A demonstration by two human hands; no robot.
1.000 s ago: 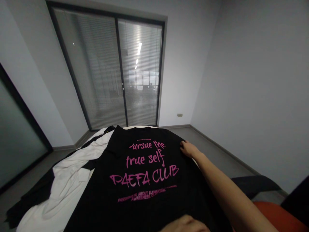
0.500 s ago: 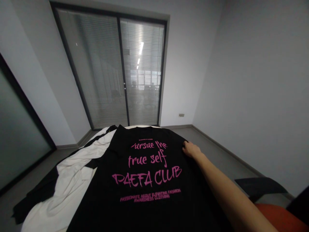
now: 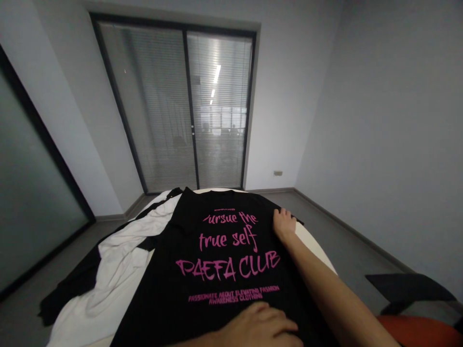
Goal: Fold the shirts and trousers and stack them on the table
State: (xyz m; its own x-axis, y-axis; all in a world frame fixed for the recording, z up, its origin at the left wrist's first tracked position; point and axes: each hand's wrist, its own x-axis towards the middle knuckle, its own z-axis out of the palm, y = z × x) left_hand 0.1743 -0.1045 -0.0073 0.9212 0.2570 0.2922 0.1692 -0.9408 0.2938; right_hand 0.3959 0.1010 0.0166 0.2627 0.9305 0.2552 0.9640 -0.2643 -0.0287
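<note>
A black T-shirt [image 3: 217,270] with pink lettering lies spread flat on a white round table [image 3: 314,248]. My right hand [image 3: 283,222] rests at the shirt's far right edge, by the shoulder, fingers bent over the cloth. My left hand [image 3: 260,327] lies flat on the shirt's near part, just below the small pink print, fingers stretched out.
White and black garments [image 3: 119,255] lie bunched on the table's left side. A black and orange chair [image 3: 412,308] stands at the lower right. Glass doors with blinds [image 3: 188,111] close off the far wall. Grey floor surrounds the table.
My left hand has come back into view onto the shirt's near part. My right hand has slid slightly inward along the far right edge, folding the sleeve in and baring the white table there.
</note>
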